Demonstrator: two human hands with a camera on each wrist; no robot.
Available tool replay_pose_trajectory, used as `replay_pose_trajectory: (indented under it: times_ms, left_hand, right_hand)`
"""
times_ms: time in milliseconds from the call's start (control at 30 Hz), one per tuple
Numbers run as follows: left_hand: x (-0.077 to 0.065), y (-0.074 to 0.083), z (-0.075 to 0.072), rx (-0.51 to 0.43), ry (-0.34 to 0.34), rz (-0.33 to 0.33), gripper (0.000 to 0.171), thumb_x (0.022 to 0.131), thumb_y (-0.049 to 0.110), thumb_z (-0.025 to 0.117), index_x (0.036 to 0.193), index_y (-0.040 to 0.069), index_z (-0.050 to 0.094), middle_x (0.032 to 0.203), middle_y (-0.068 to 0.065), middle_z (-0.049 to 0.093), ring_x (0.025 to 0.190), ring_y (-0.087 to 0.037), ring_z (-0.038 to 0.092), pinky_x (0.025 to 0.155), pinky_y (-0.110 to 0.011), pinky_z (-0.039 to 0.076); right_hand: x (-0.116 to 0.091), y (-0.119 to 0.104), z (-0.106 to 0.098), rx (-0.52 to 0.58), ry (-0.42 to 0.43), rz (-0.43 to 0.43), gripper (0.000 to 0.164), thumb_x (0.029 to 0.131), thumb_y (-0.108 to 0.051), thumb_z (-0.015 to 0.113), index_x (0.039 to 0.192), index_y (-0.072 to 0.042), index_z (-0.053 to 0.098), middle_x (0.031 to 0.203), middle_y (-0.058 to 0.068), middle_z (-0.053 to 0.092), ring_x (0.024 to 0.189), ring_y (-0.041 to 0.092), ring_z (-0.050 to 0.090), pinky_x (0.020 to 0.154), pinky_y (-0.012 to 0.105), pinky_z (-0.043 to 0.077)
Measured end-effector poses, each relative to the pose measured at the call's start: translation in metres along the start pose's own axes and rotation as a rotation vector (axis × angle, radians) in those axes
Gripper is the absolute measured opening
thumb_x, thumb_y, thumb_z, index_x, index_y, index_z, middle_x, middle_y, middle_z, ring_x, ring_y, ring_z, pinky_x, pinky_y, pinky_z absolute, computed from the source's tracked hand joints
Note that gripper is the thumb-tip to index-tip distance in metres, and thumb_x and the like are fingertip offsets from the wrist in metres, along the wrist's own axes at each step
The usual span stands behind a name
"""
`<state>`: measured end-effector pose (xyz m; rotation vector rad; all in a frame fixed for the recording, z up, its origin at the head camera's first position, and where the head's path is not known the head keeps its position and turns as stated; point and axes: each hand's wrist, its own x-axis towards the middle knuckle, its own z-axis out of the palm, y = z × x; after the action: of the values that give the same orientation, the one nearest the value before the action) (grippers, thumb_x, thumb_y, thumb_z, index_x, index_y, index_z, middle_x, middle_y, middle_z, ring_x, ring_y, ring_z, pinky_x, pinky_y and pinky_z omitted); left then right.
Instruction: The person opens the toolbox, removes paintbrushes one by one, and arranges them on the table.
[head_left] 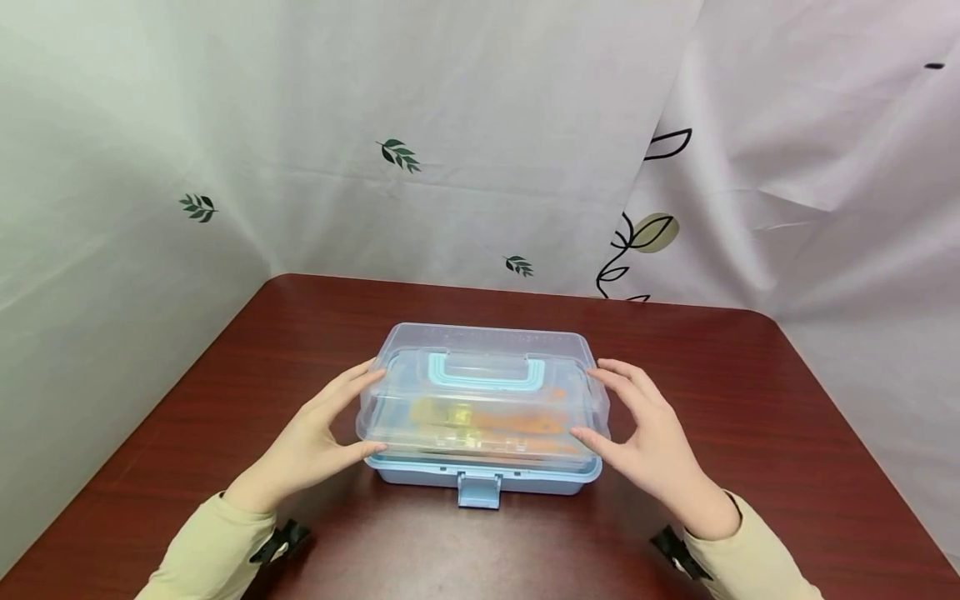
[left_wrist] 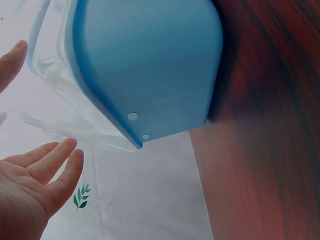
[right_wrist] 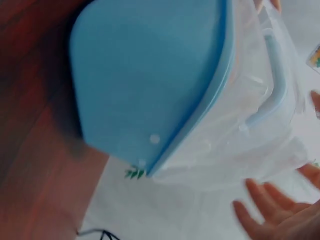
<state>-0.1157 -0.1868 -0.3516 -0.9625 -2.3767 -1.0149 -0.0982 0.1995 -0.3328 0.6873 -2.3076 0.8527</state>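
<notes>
A light blue plastic storage box (head_left: 405,474) sits on the table, its clear lid (head_left: 487,337) tilted partly up from the base. On the lid is a pale blue carrying handle (head_left: 486,383). The front latch (head_left: 478,492) hangs unfastened. My left hand (head_left: 311,442) is at the lid's left side, thumb and fingers spread. At the right side my right hand (head_left: 652,433) mirrors it, with fingers extended. Fingertips of both hands are at or near the lid's edges; firm contact cannot be told. Blurred yellow and orange contents (head_left: 517,421) show through the lid.
The dark red-brown table (head_left: 187,433) extends around the box on all sides. White cloth (head_left: 315,108) with leaf prints hangs behind and beside it. Black straps (head_left: 279,542) are at both sleeved wrists.
</notes>
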Motion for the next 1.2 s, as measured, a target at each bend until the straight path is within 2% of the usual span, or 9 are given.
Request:
replay_pose_trajectory:
  times_ms: [167,300,367,433,533,700,800,933,1200]
  left_hand:
    - [0.0,0.0,0.0,-0.002,0.012,-0.007,0.094,0.057,0.0,0.087,0.14,0.008,0.043,0.14,-0.015,0.046,0.13,0.002,0.036,0.102,-0.005,0.026]
    - [0.001,0.0,0.0,-0.013,0.044,0.011,0.104,0.055,-0.003,0.087,0.144,0.003,0.036,0.139,-0.019,0.047,0.128,0.004,0.038,0.104,-0.007,0.026]
    - [0.002,0.0,0.0,-0.033,0.067,0.035,0.103,0.059,0.007,0.089,0.145,0.001,0.033,0.138,-0.02,0.046,0.126,0.004,0.041,0.103,-0.008,0.028]
    - [0.004,-0.001,0.0,-0.069,0.096,0.077,0.093,0.068,0.02,0.085,0.143,-0.003,0.035,0.14,-0.02,0.044,0.126,-0.001,0.041,0.103,-0.01,0.033]
    - [0.007,-0.001,0.002,-0.086,0.162,0.173,0.07,0.082,0.037,0.07,0.132,-0.006,0.048,0.138,-0.021,0.04,0.126,-0.011,0.042,0.101,-0.014,0.037]
    - [0.011,0.0,0.005,-0.01,0.264,0.306,0.046,0.091,0.036,0.061,0.108,-0.007,0.063,0.121,-0.031,0.043,0.124,-0.018,0.042,0.102,-0.016,0.038]
    - [0.012,0.0,0.005,-0.003,0.293,0.311,0.045,0.092,0.033,0.06,0.103,-0.01,0.065,0.112,-0.032,0.046,0.119,-0.019,0.045,0.099,-0.014,0.04]
    - [0.014,0.001,0.005,0.006,0.317,0.282,0.045,0.092,0.032,0.06,0.104,-0.01,0.067,0.111,-0.028,0.05,0.112,-0.02,0.049,0.096,-0.012,0.041]
    - [0.025,-0.002,0.001,-0.01,0.325,0.288,0.042,0.092,0.029,0.059,0.103,-0.01,0.068,0.113,-0.029,0.052,0.111,-0.019,0.053,0.095,-0.014,0.043]
  right_hand:
    - [-0.005,0.007,0.0,-0.085,0.069,-0.279,0.058,0.086,-0.055,0.059,0.114,-0.005,0.064,0.12,0.021,0.054,0.101,0.03,0.056,0.084,0.025,0.042]
    - [-0.009,0.012,0.001,-0.163,0.127,-0.442,0.044,0.092,-0.045,0.054,0.108,-0.006,0.067,0.112,0.023,0.058,0.095,0.032,0.057,0.079,0.037,0.041]
    - [-0.009,0.013,0.002,-0.176,0.152,-0.487,0.037,0.093,-0.037,0.052,0.105,-0.006,0.068,0.109,0.024,0.06,0.091,0.032,0.058,0.077,0.038,0.042]
    - [-0.01,0.014,0.001,-0.183,0.175,-0.515,0.032,0.093,-0.031,0.051,0.102,-0.006,0.069,0.106,0.024,0.06,0.088,0.032,0.058,0.074,0.037,0.043]
    - [-0.009,0.013,0.001,-0.189,0.216,-0.538,0.029,0.093,-0.026,0.051,0.095,-0.005,0.071,0.102,0.024,0.061,0.084,0.031,0.059,0.069,0.037,0.044]
    - [-0.005,0.01,0.002,-0.188,0.281,-0.55,0.027,0.093,-0.023,0.054,0.085,-0.005,0.071,0.097,0.023,0.062,0.078,0.031,0.061,0.062,0.038,0.045]
    - [-0.002,0.01,0.004,-0.179,0.31,-0.541,0.028,0.093,-0.024,0.055,0.082,-0.004,0.071,0.095,0.022,0.063,0.076,0.03,0.061,0.062,0.037,0.045]
    - [0.0,0.015,0.004,-0.141,0.302,-0.49,0.031,0.095,-0.027,0.055,0.085,-0.002,0.072,0.096,0.023,0.063,0.083,0.03,0.061,0.072,0.033,0.046]
    - [0.006,0.021,0.007,-0.007,0.299,-0.402,0.034,0.094,-0.031,0.058,0.092,0.001,0.071,0.101,0.027,0.06,0.091,0.03,0.059,0.094,0.014,0.042]
